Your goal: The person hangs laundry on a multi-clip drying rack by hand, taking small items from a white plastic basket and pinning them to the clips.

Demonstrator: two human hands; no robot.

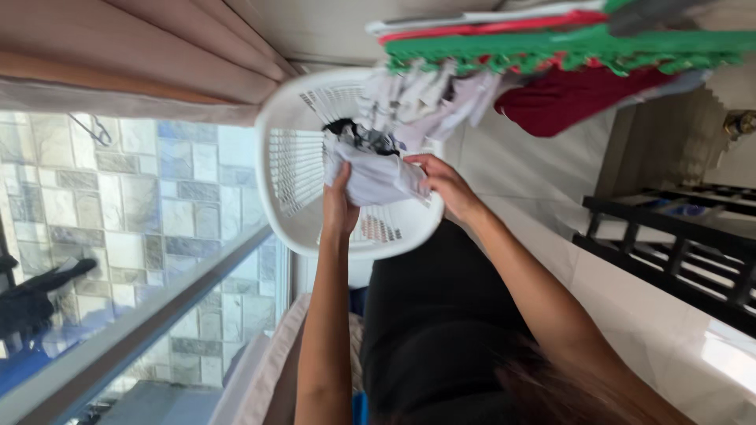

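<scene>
Item 1: white cloth [376,177], crumpled, with a dark patch at its upper end. I find it inside the white laundry basket [287,169], held over the basket's slatted floor, roughly at its middle.

Item 2: left hand [339,206]. I see it closed on the cloth's left edge, fingers curled together into the fabric, thumb side up; the fingertips are buried in the cloth and I cannot tell their exact grip.

Item 3: right hand [447,185]. It clasps the cloth's right edge, fingers bent and pressed close together over the fabric, with the thumb hidden beneath.

Item 4: the basket itself, round-rimmed, perforated plastic walls, tipped toward my view so its opening faces the camera.

Item 5: drying rack load. Pale garments [425,98] hang just above the basket's rim, touching or nearly touching it; a dark red garment [567,98] hangs beside them; a green lace-edged cloth [567,49] lies across the top.

Item 6: surroundings. Black garment [437,323] on the person, below the basket. Stone-tiled wall [118,197] at left, beyond a pale railing [150,315]. Black metal grille [677,244] at right, on a glossy white floor [630,315].
</scene>
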